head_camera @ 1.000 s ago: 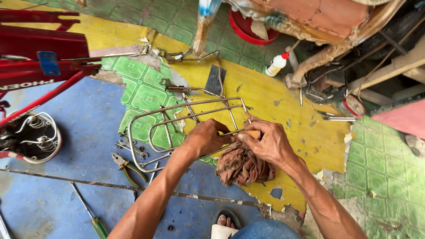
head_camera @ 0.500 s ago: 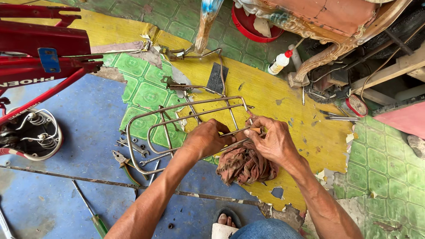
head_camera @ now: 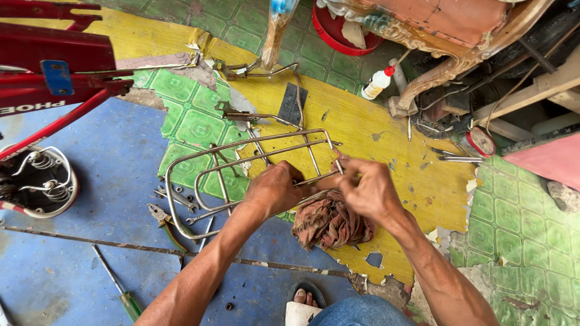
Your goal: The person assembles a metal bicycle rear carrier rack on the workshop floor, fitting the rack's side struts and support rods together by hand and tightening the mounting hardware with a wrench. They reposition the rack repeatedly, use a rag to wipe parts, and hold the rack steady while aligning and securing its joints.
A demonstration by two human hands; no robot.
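Observation:
A bent metal-rod bicycle carrier rack (head_camera: 199, 175) lies on the patterned floor covering in front of me. My left hand (head_camera: 275, 190) grips the rack's near rail. My right hand (head_camera: 368, 190) is closed around the rack's right end, fingers pinched at the rod near the corner. A crumpled reddish-brown rag (head_camera: 332, 223) lies just under both hands. What the right fingertips hold besides the rod cannot be seen.
Pliers (head_camera: 164, 222) and wrenches (head_camera: 175, 196) lie left of the rack, a green-handled screwdriver (head_camera: 118, 284) nearer me. A red bicycle frame (head_camera: 54, 66) and a saddle underside with springs (head_camera: 39, 181) sit at left. A white bottle (head_camera: 377, 81), red bowl (head_camera: 338, 36) and wooden furniture stand beyond.
The view has shifted slightly. Both hands stay on the rack's right end; the right hand's fingers have moved a little along the rod.

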